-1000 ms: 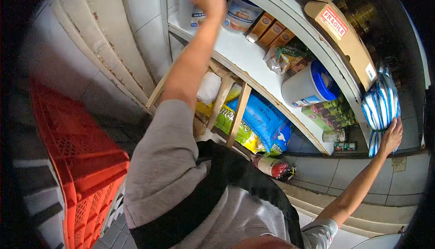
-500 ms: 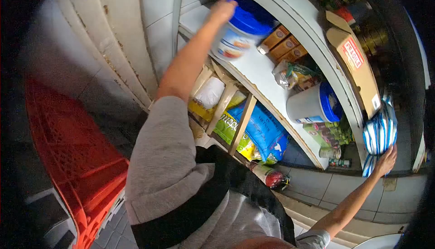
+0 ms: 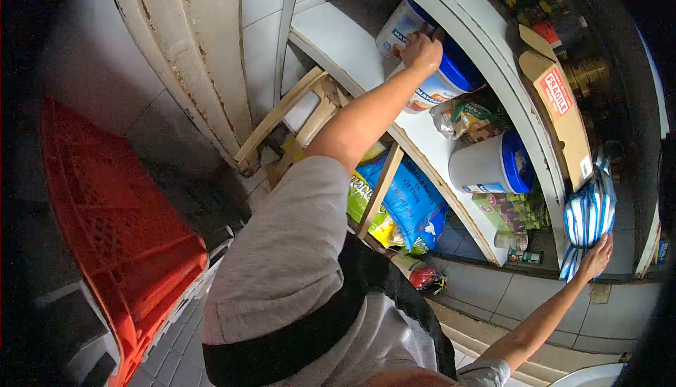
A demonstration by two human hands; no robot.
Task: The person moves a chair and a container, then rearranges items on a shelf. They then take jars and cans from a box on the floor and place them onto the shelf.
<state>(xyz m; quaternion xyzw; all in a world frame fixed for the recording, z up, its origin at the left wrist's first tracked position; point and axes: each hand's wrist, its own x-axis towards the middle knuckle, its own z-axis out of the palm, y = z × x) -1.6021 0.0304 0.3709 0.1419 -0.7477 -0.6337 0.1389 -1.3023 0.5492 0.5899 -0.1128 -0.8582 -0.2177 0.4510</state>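
My left hand (image 3: 422,52) is closed at the left edge of the blue lid of a white mayonnaise bucket (image 3: 431,92) on the white shelf. Its fingertips are partly hidden between that bucket and a second mayonnaise bucket (image 3: 398,29) just behind. Further right stands another white bucket with a blue lid (image 3: 482,165), and a clear plastic bag of packets (image 3: 458,119) lies between. My right hand (image 3: 597,254) is closed around the lower part of a blue-and-white striped plastic bag (image 3: 590,214) at the shelf edge.
A cardboard box marked FRAGILE (image 3: 556,98) stands above the striped bag. Under the shelf are a blue sack (image 3: 405,190) and a wooden frame (image 3: 380,193). A red plastic crate (image 3: 120,232) is at left. Small jars (image 3: 510,239) sit at the shelf's near end.
My left hand has moved right along the shelf with the mayonnaise bucket, which now covers the orange boxes. A second bucket shows behind it. My right hand stays at the striped bag.
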